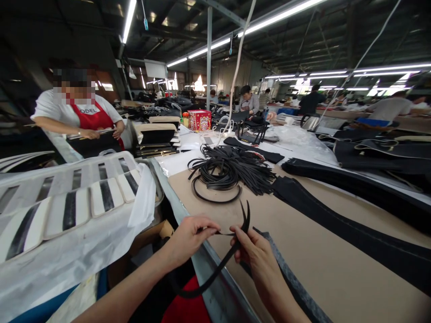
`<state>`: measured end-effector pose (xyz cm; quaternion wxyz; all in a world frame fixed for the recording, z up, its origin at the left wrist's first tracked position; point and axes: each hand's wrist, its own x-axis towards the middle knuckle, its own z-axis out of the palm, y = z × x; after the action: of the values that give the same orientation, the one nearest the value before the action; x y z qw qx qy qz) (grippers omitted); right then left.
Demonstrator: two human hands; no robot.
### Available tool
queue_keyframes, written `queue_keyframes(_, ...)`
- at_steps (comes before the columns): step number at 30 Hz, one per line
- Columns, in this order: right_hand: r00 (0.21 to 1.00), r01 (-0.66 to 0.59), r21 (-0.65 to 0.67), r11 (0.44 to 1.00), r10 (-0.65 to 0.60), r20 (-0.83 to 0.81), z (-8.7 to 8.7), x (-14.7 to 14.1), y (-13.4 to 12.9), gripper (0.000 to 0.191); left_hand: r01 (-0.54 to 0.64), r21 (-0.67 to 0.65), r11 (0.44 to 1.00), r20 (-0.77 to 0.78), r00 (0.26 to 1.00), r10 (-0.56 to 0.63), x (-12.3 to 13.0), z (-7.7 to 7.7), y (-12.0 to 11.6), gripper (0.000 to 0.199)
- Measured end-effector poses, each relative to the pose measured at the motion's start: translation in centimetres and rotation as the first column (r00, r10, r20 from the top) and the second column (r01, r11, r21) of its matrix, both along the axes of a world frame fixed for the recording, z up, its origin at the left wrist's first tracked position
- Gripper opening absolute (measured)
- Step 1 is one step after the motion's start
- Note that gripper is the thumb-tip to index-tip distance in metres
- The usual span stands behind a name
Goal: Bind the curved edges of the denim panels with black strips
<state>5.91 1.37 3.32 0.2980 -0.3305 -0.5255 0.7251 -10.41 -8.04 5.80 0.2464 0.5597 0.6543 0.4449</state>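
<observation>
My right hand (247,242) is closed on a black strap (215,274) near the table's front edge. The strap's split end sticks up above my fingers, and its length loops down to the left over the edge. My left hand (198,231) pinches a thin dark strip that stretches across to my right hand. Beyond my hands, a coil of black cords (220,172) lies on the tan tabletop (303,242), beside a spread bundle of black strips (252,168). A grey-black strip (286,273) passes under my right forearm.
Long black fabric pieces (340,215) cross the table at the right. White panels with dark stripes (70,208) lie on plastic at the left. A person in a red apron (96,117) works at the back left, near stacked pieces (156,134) and a red box (200,120).
</observation>
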Motion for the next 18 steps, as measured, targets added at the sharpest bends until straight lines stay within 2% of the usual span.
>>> queue_keyframes(3, 0.998, -0.052, -0.01, 0.999, 0.053, 0.023, 0.1, 0.5, -1.0, 0.055, -0.174, -0.026, 0.984, -0.002, 0.985, 0.174, -2.9, -0.2, -1.8, 0.023)
queue_keyframes(5, 0.997, -0.052, -0.018, 0.998, 0.053, 0.053, 0.1, 1.2, -1.6, 0.055, -0.278, -0.101, 0.955, 0.016, 0.96, 0.281, -5.9, -1.5, -3.2, 0.023)
queue_keyframes(7, 0.995, -0.046, -0.009, 0.999, 0.046, 0.086, 0.0, 2.0, -2.0, 0.054, -0.366, -0.165, 0.916, 0.004, 0.928, 0.371, -9.1, -3.8, -4.8, 0.019)
queue_keyframes(10, 0.99, -0.037, 0.034, 0.999, 0.032, 0.137, 0.0, 3.0, -2.1, 0.052, -0.494, -0.248, 0.833, -0.049, 0.865, 0.499, -13.1, -8.6, -7.0, 0.014)
queue_keyframes(14, 0.98, -0.06, 0.058, 0.996, 0.048, 0.195, 0.1, 3.4, -2.1, 0.051, -0.575, -0.359, 0.735, -0.121, 0.81, 0.574, -15.7, -14.4, -8.6, 0.026)
queue_keyframes(16, 0.977, -0.066, 0.074, 0.995, 0.05, 0.206, 0.1, 3.3, -2.2, 0.05, -0.591, -0.39, 0.706, -0.146, 0.797, 0.586, -16.2, -16.2, -8.9, 0.03)
queue_keyframes(18, 0.976, -0.076, 0.085, 0.993, 0.057, 0.209, 0.2, 3.1, -2.5, 0.049, -0.593, -0.4, 0.698, -0.162, 0.796, 0.583, -16.2, -17.1, -9.1, 0.031)
